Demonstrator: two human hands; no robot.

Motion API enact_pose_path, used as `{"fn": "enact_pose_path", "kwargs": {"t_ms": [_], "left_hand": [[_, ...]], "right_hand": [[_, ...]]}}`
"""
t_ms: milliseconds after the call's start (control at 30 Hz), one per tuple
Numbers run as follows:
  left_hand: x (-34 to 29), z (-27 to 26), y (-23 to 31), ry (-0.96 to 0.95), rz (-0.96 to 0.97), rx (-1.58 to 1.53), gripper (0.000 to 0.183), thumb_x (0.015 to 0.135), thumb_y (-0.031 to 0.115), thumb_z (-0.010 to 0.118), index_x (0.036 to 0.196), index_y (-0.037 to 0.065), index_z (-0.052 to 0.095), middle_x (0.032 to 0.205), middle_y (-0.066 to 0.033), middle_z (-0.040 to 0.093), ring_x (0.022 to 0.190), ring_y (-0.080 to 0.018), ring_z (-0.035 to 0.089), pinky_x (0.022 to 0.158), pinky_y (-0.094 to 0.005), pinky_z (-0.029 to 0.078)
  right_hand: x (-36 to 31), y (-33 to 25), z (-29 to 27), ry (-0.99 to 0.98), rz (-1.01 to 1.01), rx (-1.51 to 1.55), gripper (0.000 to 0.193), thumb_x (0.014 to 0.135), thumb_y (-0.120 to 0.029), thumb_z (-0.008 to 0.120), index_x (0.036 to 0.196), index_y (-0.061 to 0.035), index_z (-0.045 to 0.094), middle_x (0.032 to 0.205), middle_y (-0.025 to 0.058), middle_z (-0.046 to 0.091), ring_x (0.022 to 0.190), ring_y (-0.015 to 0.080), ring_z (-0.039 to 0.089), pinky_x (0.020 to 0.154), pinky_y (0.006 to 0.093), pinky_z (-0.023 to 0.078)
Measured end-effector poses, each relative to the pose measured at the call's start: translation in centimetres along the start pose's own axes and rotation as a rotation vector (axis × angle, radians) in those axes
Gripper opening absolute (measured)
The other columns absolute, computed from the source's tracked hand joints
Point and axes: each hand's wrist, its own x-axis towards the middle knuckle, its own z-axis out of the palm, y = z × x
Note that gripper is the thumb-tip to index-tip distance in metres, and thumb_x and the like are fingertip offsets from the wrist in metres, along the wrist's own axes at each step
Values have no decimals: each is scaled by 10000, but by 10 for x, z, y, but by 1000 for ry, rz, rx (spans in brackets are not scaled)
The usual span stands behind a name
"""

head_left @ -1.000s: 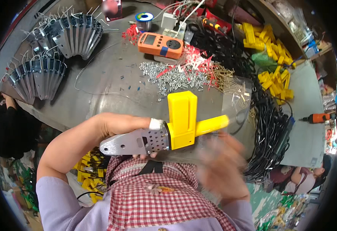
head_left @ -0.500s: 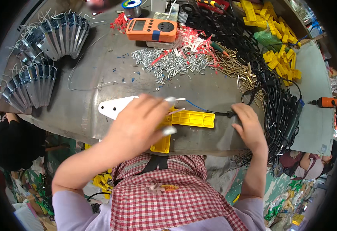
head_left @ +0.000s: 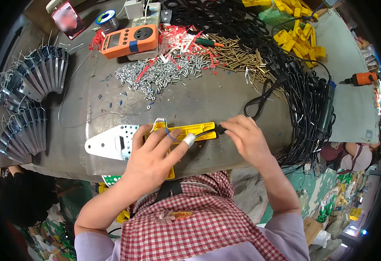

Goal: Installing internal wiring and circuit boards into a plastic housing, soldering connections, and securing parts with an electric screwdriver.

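Note:
A yellow plastic housing (head_left: 205,126) lies on the grey bench in front of me, one arm pointing right. My left hand (head_left: 151,154) lies over it, fingers bent onto it and a white-covered fingertip against the black cable (head_left: 205,132). The cable runs along the yellow arm, with blue and white wires (head_left: 166,127) looping up from its inner end. My right hand (head_left: 248,140) pinches the cable's black collar (head_left: 219,129) at the arm's right end. Left of the housing is a white metal plate (head_left: 105,145) with holes; my left hand hides where they meet.
Screws and nuts (head_left: 168,69) are heaped beyond my hands, near an orange meter (head_left: 129,40) and brass pins (head_left: 234,54). Black cables (head_left: 305,113) pile up at right, beside an orange-handled screwdriver (head_left: 362,78). Metal-finned boards (head_left: 38,71) stand at left. Other people sit both sides.
My left hand has come down onto the housing and cable. My right hand has moved in from the right, pinching the collar, and the cable now lies along the yellow arm. The view has shifted.

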Motion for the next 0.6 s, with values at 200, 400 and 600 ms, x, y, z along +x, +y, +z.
{"fn": "enact_pose_path", "kwargs": {"t_ms": [200,400,600], "left_hand": [[-12,10,-4,167,-17,8,391,679,88,624,1059,177,642,968,-16,611,885,-204,582,972,-497,321],[-15,10,-6,182,-7,-58,414,655,79,645,1061,157,640,932,-34,583,883,-216,578,985,-525,310],[5,5,-5,30,-84,-5,369,639,39,645,998,119,671,921,-63,556,961,-255,544,1021,-560,259]], "right_hand": [[4,-10,10,159,97,307,185,797,-7,638,980,-27,630,928,101,577,810,266,589,694,325,486],[10,-10,12,79,76,279,200,777,-13,652,975,-28,623,921,91,579,839,273,579,719,332,476],[9,-1,-11,-147,-45,-69,249,741,-47,683,980,-34,618,966,81,578,935,287,545,835,372,432]]}}
